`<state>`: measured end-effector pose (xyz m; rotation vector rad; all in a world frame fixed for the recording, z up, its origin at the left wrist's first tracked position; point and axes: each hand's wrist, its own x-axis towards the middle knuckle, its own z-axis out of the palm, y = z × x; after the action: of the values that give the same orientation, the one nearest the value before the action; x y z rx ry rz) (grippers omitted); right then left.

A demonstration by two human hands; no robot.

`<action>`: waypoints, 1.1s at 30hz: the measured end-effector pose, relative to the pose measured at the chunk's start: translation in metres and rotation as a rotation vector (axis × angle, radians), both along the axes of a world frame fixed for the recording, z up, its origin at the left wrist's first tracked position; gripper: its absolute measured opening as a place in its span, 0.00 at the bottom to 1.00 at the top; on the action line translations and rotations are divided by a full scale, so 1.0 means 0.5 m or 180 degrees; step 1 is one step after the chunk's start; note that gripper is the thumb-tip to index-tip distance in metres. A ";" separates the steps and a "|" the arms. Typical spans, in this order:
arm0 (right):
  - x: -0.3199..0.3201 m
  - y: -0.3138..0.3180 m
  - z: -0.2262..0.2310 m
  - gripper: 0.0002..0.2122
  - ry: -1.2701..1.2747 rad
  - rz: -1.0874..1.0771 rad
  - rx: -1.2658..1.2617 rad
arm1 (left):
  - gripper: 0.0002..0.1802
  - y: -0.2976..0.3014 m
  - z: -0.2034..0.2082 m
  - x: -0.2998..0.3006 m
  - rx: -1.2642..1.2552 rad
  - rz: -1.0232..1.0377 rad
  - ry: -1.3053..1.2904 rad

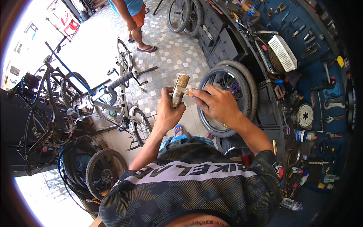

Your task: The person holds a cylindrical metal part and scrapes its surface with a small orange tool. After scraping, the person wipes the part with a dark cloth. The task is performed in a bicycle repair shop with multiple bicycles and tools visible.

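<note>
In front of my chest my left hand (169,112) is wrapped round a short, thick cylinder (180,85), stained brown and whitish. It is held nearly upright, its top leaning slightly right. My right hand (218,103) pinches a small flat, pale tool like a scraper blade (186,90), with a bit of orange at the fingertips. The blade's end touches the cylinder's right side. Most of its handle is hidden in my fingers.
A bicycle on a repair stand (107,102) stands to my left, beside more bikes (49,83). Wheels (242,87) lean against dark drawers (223,41) at right. The bench holds a white basket (283,53) and many tools. Another person (138,22) stands ahead on the tiled floor.
</note>
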<state>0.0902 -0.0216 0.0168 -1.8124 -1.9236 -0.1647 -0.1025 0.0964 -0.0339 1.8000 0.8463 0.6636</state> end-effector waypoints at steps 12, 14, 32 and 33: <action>0.017 0.007 -0.007 0.16 0.0026 -0.0053 -0.0051 | 0.27 0.001 -0.013 -0.001 -0.0049 0.0044 -0.0097; 0.009 0.004 -0.004 0.16 0.0040 0.0049 -0.0149 | 0.28 0.002 -0.003 -0.002 -0.0224 0.0052 -0.0041; 0.007 0.004 0.014 0.14 -0.0180 -0.0070 -0.0100 | 0.29 0.000 0.019 0.010 -0.0023 0.0101 0.0113; -0.004 -0.002 0.015 0.15 -0.0121 0.0072 -0.0188 | 0.29 -0.004 0.018 0.008 -0.0047 0.0087 0.0099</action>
<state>0.0884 -0.0228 0.0241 -1.8372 -1.9940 -0.1369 -0.0982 0.0946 -0.0252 1.7925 0.8958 0.6469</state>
